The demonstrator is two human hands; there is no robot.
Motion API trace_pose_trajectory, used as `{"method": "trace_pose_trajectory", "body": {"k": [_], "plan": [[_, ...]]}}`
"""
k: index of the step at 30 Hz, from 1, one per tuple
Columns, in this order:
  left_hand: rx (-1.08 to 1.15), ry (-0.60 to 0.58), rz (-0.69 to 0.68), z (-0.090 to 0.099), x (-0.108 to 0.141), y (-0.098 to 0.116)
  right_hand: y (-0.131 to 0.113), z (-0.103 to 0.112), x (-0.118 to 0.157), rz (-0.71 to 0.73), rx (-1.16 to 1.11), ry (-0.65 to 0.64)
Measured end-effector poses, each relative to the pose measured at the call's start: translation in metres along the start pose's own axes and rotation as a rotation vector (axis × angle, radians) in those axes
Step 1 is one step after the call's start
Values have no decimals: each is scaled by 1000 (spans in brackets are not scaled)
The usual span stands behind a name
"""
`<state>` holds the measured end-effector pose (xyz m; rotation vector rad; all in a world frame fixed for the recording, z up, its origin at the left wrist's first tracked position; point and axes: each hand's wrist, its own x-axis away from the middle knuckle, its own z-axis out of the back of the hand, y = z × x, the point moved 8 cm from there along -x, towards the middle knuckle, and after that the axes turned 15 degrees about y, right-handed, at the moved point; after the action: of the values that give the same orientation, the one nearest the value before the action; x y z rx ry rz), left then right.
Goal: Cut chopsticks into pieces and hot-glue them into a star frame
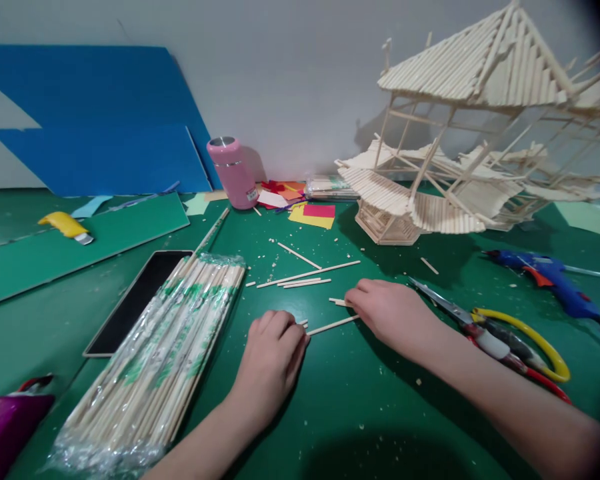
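My left hand (275,350) and my right hand (387,310) are low over the green table, one at each end of a thin wooden stick (333,325). The fingers of both hands are closed round its ends. Short stick tips poke out beside the fingers of each hand, and how they are held is hidden. Just beyond lie several loose sticks (310,273), some long and some short. To the left is a clear plastic pack of wooden chopsticks (165,360). Scissors with yellow handles (525,327) and red-handled pliers (510,360) lie by my right forearm.
A pavilion model of sticks (475,87) stands back right, with a blue glue gun (555,273) before it. A pink flask (233,173) and coloured paper (315,213) are at the back. Left are a yellow cutter (66,225), a black-faced slab (135,307) and blue boards (105,120).
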<state>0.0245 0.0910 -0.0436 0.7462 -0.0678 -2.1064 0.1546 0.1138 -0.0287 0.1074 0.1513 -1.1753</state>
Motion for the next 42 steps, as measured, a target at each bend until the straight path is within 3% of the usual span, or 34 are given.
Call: {"method": "trace_pose_trajectory", "body": {"k": [10, 31, 42], "plan": [[56, -7, 21, 1, -4, -2, -2, 0, -20, 103, 51, 2], [34, 23, -7, 3, -3, 3, -17, 2, -21, 239, -164, 136], [13, 38, -6, 9, -5, 5, -4, 17, -4, 89, -354, 267]]}}
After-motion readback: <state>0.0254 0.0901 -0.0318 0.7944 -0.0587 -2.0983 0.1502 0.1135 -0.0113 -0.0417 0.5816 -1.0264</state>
